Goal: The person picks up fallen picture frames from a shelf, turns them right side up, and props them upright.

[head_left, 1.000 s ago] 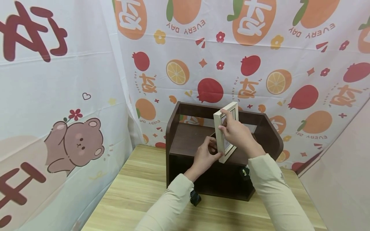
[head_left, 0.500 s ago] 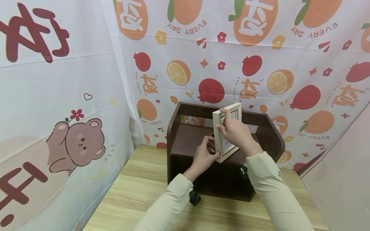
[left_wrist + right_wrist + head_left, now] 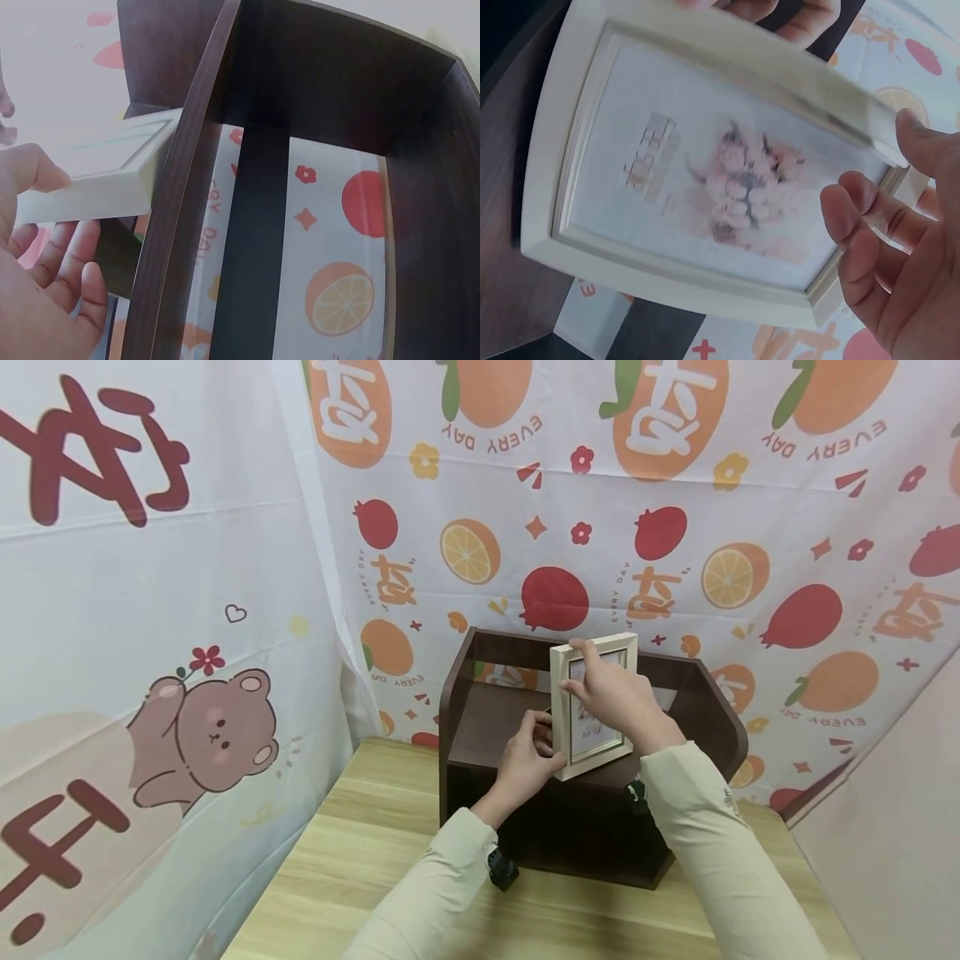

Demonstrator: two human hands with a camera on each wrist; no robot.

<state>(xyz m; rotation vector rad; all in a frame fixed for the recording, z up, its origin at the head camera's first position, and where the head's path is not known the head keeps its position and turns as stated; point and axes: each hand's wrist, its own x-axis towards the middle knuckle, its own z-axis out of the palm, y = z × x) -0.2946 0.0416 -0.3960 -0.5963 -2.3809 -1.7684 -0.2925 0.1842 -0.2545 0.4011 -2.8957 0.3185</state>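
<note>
A cream picture frame [image 3: 596, 727] with a printed picture stands upright over the front edge of the dark brown shelf unit's [image 3: 487, 718] upper board. My left hand [image 3: 521, 766] holds its lower left side, with the thumb on the front and the other fingers behind. At the top left corner my right hand [image 3: 622, 697] grips the frame, one finger over the top edge. In the right wrist view, pink figures and lettering show on the picture [image 3: 742, 180]. Whether the frame's bottom touches the board is unclear.
The shelf unit has raised side panels [image 3: 712, 706], a back rail [image 3: 510, 647] and a dark lower compartment [image 3: 570, 835]. It stands on a light wood-grain table [image 3: 360, 827]. Printed curtains [image 3: 420, 552] hang behind and to the left, close to the unit.
The frame has turned so that its front faces me more, and its picture shows more. Both hands keep their hold on it. The head view has shifted slightly.
</note>
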